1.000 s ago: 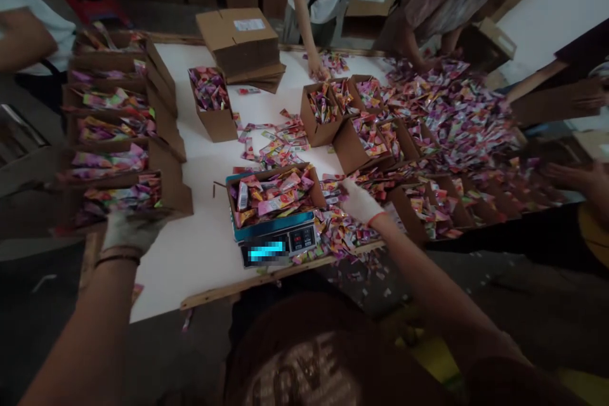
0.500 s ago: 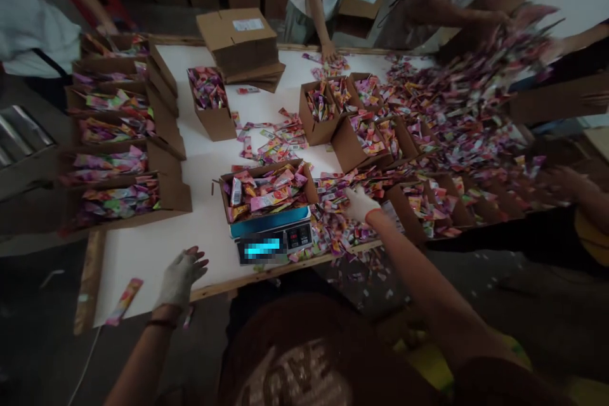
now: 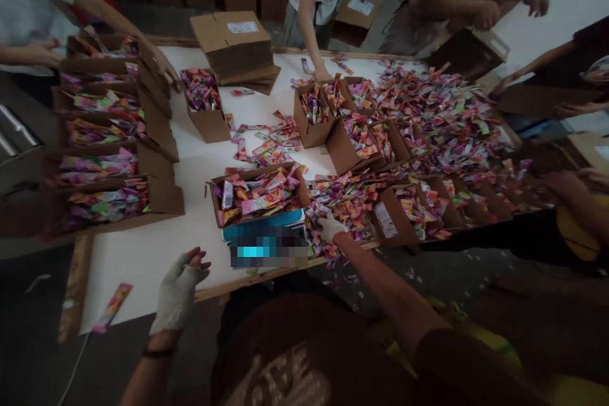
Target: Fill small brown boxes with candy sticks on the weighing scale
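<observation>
My left hand [image 3: 179, 285], in a white fingerless glove, is open over the near edge of the white table [image 3: 137, 266] and holds nothing. The nearest thing to it is a loose candy packet [image 3: 111, 307], lying to its left. My right hand [image 3: 330, 228], also gloved, rests on a heap of colourful candy packets [image 3: 342, 203]. Its fingers are buried among them. Just left of it, a cardboard box [image 3: 216, 203] full of packets sits on a blue digital scale [image 3: 266, 219], whose display is blurred out.
Open cardboard boxes of packets [image 3: 162, 200] line the table's left side, and more [image 3: 349, 149] stand at the middle and right. A wide spread of packets [image 3: 428, 127] covers the right side. Several co-workers' hands reach in around the table. Stacked cartons [image 3: 233, 41] stand at the back.
My left hand has moved from beside the box back toward the near edge, fingers spread. My right hand has shifted left, closer to the scale. A co-worker's tossed packets have landed on the right-hand spread.
</observation>
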Tool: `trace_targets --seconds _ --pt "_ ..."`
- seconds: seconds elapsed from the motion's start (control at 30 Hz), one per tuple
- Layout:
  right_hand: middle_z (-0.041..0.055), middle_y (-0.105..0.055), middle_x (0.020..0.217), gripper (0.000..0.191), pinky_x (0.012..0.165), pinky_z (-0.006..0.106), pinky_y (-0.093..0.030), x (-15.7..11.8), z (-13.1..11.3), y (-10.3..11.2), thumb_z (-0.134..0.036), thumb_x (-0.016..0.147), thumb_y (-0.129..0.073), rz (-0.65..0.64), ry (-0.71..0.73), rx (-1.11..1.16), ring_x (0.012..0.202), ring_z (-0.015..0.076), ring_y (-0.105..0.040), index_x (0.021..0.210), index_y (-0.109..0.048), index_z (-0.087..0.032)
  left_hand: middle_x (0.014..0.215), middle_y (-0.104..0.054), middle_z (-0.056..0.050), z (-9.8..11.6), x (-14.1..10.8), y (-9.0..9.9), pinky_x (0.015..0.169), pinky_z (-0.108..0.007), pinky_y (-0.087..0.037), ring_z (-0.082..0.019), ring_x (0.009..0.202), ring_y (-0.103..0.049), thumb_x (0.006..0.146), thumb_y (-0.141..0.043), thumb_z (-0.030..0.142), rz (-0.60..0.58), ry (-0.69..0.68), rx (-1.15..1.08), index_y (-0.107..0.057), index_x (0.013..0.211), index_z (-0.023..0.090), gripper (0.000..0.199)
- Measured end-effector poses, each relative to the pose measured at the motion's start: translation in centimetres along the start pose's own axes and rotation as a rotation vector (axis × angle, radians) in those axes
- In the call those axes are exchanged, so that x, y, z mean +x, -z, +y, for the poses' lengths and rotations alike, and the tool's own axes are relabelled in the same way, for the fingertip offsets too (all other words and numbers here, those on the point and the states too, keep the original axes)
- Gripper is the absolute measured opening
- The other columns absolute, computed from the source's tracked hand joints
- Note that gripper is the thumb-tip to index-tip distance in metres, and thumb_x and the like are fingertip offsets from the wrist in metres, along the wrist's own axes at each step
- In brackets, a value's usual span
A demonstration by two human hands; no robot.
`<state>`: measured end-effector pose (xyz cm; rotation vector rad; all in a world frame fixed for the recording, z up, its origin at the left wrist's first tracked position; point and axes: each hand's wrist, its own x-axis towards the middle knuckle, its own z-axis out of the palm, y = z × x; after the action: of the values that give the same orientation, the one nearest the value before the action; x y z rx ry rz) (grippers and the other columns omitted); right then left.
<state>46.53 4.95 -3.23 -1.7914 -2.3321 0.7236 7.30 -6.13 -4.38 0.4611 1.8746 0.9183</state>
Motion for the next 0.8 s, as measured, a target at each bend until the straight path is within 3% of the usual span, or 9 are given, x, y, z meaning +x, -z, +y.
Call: trace_targets --seconds 0.1,0.2,0.27,0.33,0.4,0.5,0.6,0.7,0.8 --pt "0.0093 -0.083 0.143 0.026 0.1 0.039 -0.073 -1.0 1.7 1.2 -0.046 0.119 -0.084 -0.112 -0.159 -0.038 0.118 0.0234 -0.082 0.139 -0.084 -0.029 0.119 -0.084 -0.015 -1.8 -0.6 1.2 0.081 -0.045 -0.069 -0.033 0.098 -0.083 0.053 -0.091 0.064 0.029 0.067 0.0 -0.077 0.111 0.023 0.072" --pt "0.012 -0.086 0.112 0.011 0.093 0.041 -0.071 0.5 3.5 5.8 -0.025 0.116 -0.078 -0.085 -0.28 -0.052 0.1 0.0263 -0.082 0.12 -0.087 -0.02 0.119 -0.084 -0.014 -2.5 -0.1 1.8 0.081 -0.042 -0.069 -0.031 0.098 -0.082 0.053 -0.092 0.059 0.05 0.085 -0.025 -0.077 0.111 0.022 0.071" --pt "0.016 -0.087 0.109 0.021 0.101 0.044 -0.07 1.8 3.4 9.5 -0.014 0.112 -0.069 -0.017 -0.294 -0.037 0.104 0.0299 -0.082 0.117 -0.089 -0.017 0.12 -0.084 -0.013 -2.1 0.6 1.6 0.083 -0.041 -0.069 -0.03 0.099 -0.082 0.055 -0.094 0.059 0.054 0.056 -0.051 -0.077 0.112 0.021 0.07" --pt "0.0162 -0.089 0.119 0.027 0.11 0.042 -0.068 3.2 1.3 12.4 -0.015 0.111 -0.065 0.059 -0.193 0.037 0.112 0.0286 -0.082 0.125 -0.088 -0.014 0.123 -0.084 -0.012 -1.0 1.3 0.9 0.084 -0.04 -0.069 -0.029 0.101 -0.082 0.057 -0.095 0.059 0.048 -0.002 -0.086 -0.078 0.113 0.022 0.069" --pt "0.0113 -0.089 0.119 0.028 0.109 0.038 -0.067 4.7 -2.5 13.9 -0.019 0.112 -0.064 0.083 0.036 0.151 0.111 0.0253 -0.081 0.126 -0.087 -0.014 0.125 -0.084 -0.012 0.7 1.7 -0.1 0.083 -0.039 -0.069 -0.028 0.099 -0.082 0.058 -0.096 0.059 0.041 -0.051 -0.113 -0.078 0.113 0.023 0.068" --pt "0.0059 -0.089 0.121 0.026 0.107 0.035 -0.065 6.9 -8.7 14.2 -0.021 0.106 -0.072 -0.008 0.339 0.194 0.113 0.0255 -0.081 0.127 -0.088 -0.02 0.123 -0.084 -0.012 2.9 1.7 -1.1 0.078 -0.039 -0.068 -0.027 0.094 -0.081 0.054 -0.096 0.06 0.03 -0.085 -0.119 -0.078 0.111 0.023 0.07" --pt "0.0103 -0.085 0.148 0.05 0.119 0.035 -0.061 7.4 -11.1 13.8 -0.012 0.098 -0.077 -0.003 0.369 0.169 0.134 0.0273 -0.079 0.146 -0.084 -0.022 0.12 -0.083 -0.012 3.5 1.3 -0.8 0.076 -0.039 -0.067 -0.027 0.092 -0.08 0.053 -0.096 0.063 0.029 -0.104 -0.083 -0.079 0.111 0.022 0.073" --pt "0.0128 -0.086 0.14 0.037 0.115 0.036 -0.062 5.6 -7.6 12.2 -0.015 0.105 -0.071 0.088 0.087 0.192 0.129 0.0266 -0.081 0.14 -0.083 -0.022 0.121 -0.082 -0.012 2.6 0.9 1.0 0.079 -0.041 -0.068 -0.029 0.095 -0.081 0.056 -0.096 0.064 0.053 -0.108 -0.037 -0.079 0.111 0.022 0.071" --pt "0.0147 -0.087 0.106 0.013 0.099 0.039 -0.062 2.1 -1.8 8.0 -0.025 0.11 -0.07 -0.048 -0.335 0.069 0.106 0.0295 -0.082 0.103 -0.081 -0.024 0.123 -0.081 -0.012 1.8 0.8 2.9 0.08 -0.045 -0.07 -0.029 0.096 -0.08 0.06 -0.095 0.064 0.112 -0.093 -0.055 -0.077 0.11 0.023 0.066"
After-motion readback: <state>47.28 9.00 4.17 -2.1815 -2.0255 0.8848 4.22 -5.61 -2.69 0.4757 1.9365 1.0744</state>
